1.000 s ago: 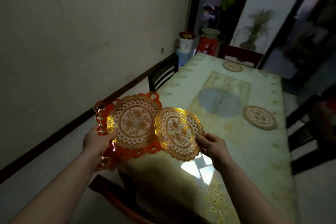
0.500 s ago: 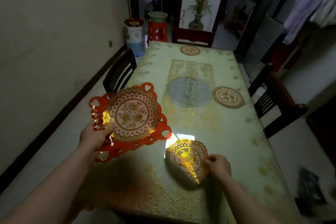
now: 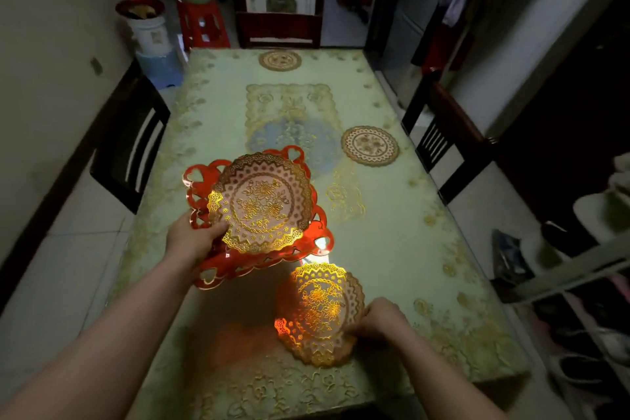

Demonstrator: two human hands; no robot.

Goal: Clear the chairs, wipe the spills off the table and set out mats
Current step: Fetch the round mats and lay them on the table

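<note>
Two round gold lace mats already lie beyond the desk's blue centre panel; your right grip pinches a third gold mat nearly down, your left holds the remaining gold-and-red stack.

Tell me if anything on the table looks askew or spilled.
No spill shows. The gold mat in the right hand is tilted, one edge raised off the table, not yet flat. The two mats already set out lie flat.
</note>
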